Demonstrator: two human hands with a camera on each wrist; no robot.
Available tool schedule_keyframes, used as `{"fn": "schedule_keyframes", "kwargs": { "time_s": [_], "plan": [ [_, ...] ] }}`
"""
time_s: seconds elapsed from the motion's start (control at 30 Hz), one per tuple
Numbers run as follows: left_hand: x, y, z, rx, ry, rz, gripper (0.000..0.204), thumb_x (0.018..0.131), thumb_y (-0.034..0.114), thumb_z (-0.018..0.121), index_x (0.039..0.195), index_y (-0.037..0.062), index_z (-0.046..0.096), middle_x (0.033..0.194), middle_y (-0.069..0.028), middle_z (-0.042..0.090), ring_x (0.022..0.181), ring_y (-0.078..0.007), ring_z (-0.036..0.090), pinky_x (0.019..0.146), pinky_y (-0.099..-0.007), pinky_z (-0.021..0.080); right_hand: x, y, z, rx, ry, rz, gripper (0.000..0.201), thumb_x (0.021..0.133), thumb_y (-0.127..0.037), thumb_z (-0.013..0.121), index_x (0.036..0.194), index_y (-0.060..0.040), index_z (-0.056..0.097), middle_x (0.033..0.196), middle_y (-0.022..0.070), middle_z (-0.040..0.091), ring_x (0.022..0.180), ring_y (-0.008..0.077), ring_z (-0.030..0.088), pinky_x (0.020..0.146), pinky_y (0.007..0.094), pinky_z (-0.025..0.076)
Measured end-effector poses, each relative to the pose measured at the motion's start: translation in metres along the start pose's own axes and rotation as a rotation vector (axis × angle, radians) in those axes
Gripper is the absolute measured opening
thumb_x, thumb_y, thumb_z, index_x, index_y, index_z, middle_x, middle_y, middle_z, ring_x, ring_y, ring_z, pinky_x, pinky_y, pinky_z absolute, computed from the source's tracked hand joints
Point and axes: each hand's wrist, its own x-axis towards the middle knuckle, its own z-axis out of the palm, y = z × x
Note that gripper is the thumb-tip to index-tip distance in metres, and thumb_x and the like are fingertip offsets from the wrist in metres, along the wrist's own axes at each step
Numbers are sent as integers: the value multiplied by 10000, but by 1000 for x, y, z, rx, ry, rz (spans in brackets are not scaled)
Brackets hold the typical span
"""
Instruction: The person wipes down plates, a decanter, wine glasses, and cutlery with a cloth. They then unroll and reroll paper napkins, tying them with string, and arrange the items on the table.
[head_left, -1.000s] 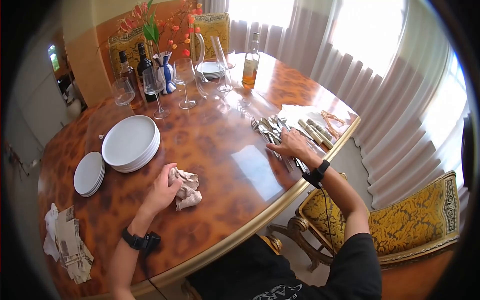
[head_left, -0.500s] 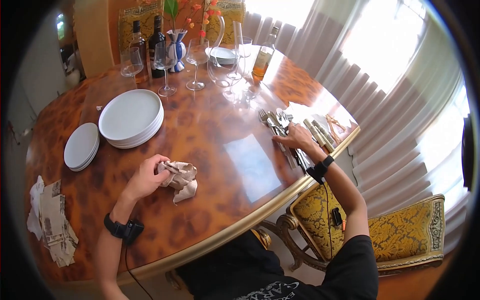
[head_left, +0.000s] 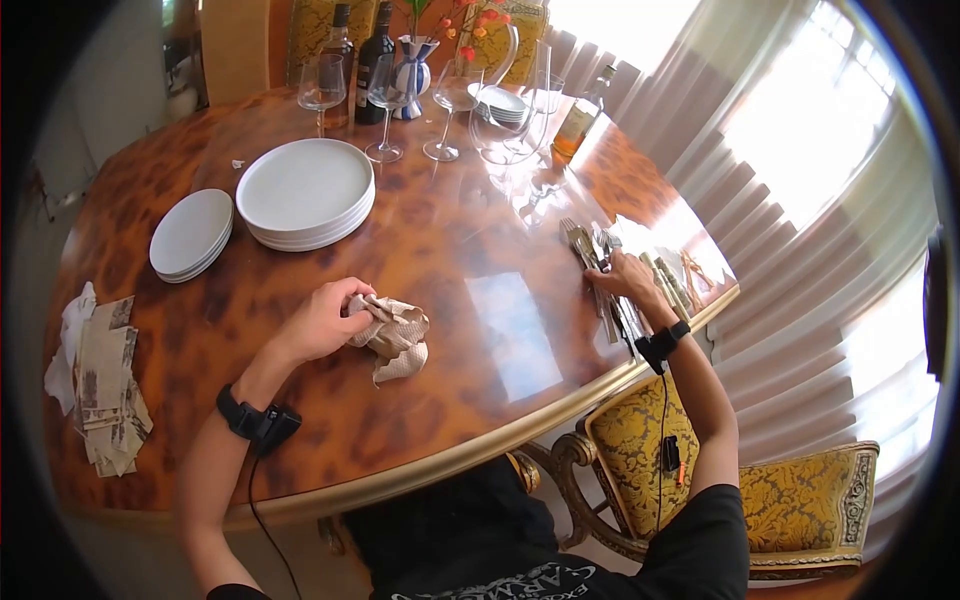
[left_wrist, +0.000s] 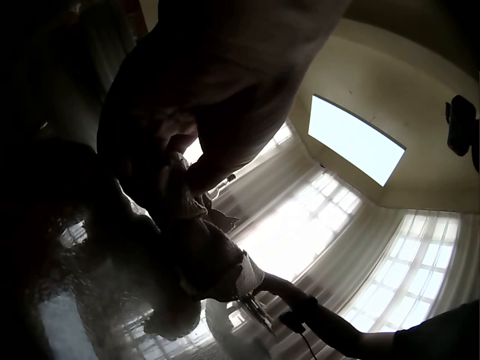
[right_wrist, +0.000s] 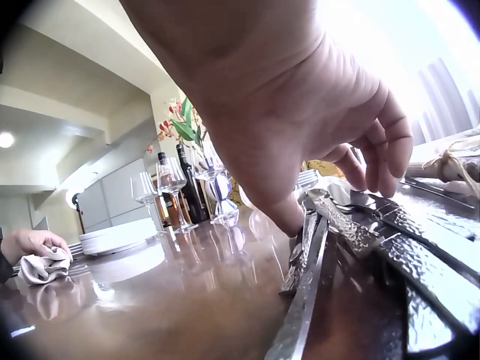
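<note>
My left hand (head_left: 322,318) pinches a crumpled beige paper towel (head_left: 398,345) over the middle of the glossy table. In the left wrist view the towel (left_wrist: 214,259) is dark, bunched under the fingers. My right hand (head_left: 632,277) is over a pile of cutlery (head_left: 608,310) near the table's right edge. Seen from the right wrist, the thumb (right_wrist: 289,217) lies against one side of several hammered silver pieces (right_wrist: 349,229), with bent fingers (right_wrist: 386,161) on the other side. Fork tines show beyond the hand, and the palm hides part of the pile.
Stacked large white plates (head_left: 305,190) and smaller plates (head_left: 190,235) stand at left, behind papers (head_left: 108,385). Wine glasses (head_left: 388,95), a decanter (head_left: 505,130), bottles (head_left: 375,70) and a vase (head_left: 412,80) line the back. A yellow upholstered chair (head_left: 800,510) stands at right.
The view has tilted down and shifted. My left hand has drawn the paper towel up tighter between its fingers. My right hand stays at the cutlery, which looks more closely bunched.
</note>
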Motion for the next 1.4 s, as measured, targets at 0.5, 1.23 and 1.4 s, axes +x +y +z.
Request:
{"fn": "schedule_keyframes", "kwargs": {
  "time_s": [0.5, 1.23, 1.4],
  "plan": [
    [-2, -4, -3, 57, -20, 6, 277, 874, 54, 613, 1135, -30, 574, 908, -37, 647, 800, -75, 598, 704, -250, 500, 6, 13, 1, 148, 4, -132, 650, 749, -512, 702, 1020, 75, 629, 783, 241, 673, 758, 356, 671, 733, 417, 513],
    [1, -3, -3, -65, -60, -72, 262, 920, 30, 543, 1175, -28, 556, 977, -22, 638, 838, -54, 586, 724, -223, 489, -119, 45, 1, 85, -158, -38, 593, 718, -387, 734, 1081, 46, 553, 786, 174, 641, 748, 306, 635, 701, 406, 499],
    [0, -3, -3, -94, -64, -64, 257, 932, 41, 545, 1180, -24, 551, 970, -17, 643, 827, -48, 585, 703, -216, 482, -100, 48, 4, 28, -193, -81, 514, 705, -366, 736, 1005, 22, 580, 761, 173, 640, 728, 321, 636, 678, 408, 493]
  ]
}}
